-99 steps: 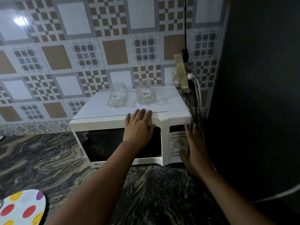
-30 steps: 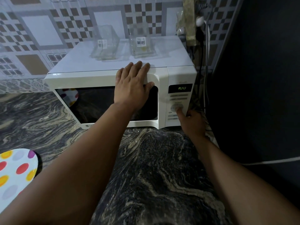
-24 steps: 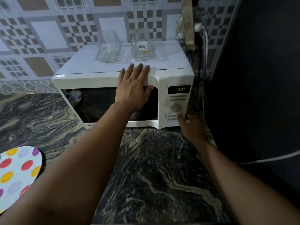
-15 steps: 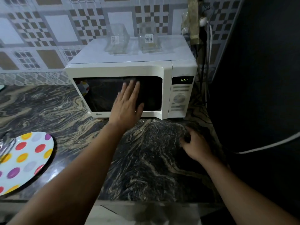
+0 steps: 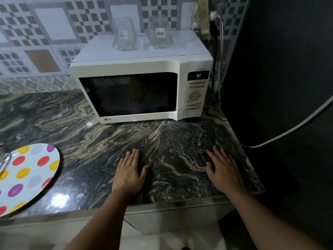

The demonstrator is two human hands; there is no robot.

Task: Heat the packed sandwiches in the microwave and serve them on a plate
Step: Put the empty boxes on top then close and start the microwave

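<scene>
Hands lie flat with straight fingers on the surface (image 5: 180, 141), left hand (image 5: 128, 173) and right hand (image 5: 223, 171), holding nothing. Sandwiches are probably inside the shut microwave (image 5: 140, 87), but its dark window hides them. Food may come out too hot and burn fingers, and the plate (image 5: 27, 175) at the surface's edge could get knocked off.

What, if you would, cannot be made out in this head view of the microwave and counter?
- Microwave interior: dark door glass hides any sandwiches.
- Display: green digits too blurred to read.
- Spotted plate: cut off by the left edge.
- Two clear containers on top: contents unclear through glare; labels too small.
</scene>
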